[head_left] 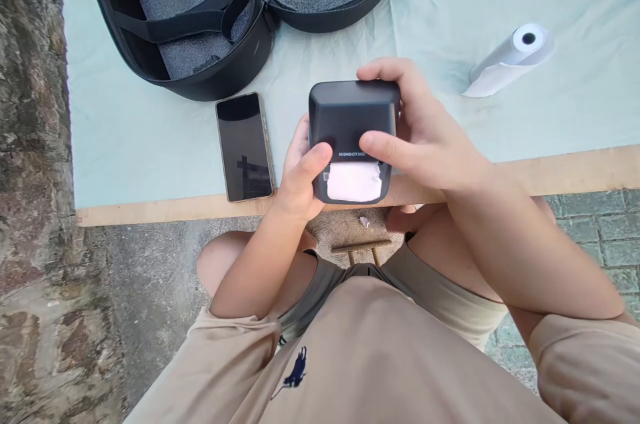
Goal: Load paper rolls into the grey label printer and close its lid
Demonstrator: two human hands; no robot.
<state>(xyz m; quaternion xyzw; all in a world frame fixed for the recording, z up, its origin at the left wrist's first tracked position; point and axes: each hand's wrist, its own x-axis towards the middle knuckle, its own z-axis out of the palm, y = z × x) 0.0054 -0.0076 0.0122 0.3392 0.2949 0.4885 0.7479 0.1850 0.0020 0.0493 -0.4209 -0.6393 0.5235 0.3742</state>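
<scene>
White paper (355,183) shows on a black device (353,119), over the near edge of the surface (435,24); left grip (301,174) and right grip (425,134) closed about its sides. Judged step: two-handed handling, next calling for steady support. Lettering (349,155): "NIIMBOT", smaller characters illegible. Beyond: phone (245,147) left, paper roll (505,61) right, case (230,74) far left

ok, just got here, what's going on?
Someone is holding a black NIIMBOT device over the near edge of the table. The left hand grips its left side; the right hand wraps the right side, thumb on top. White paper shows at the near end. A phone lies to the left, a white paper roll sits to the right, and an open black case is behind.
</scene>
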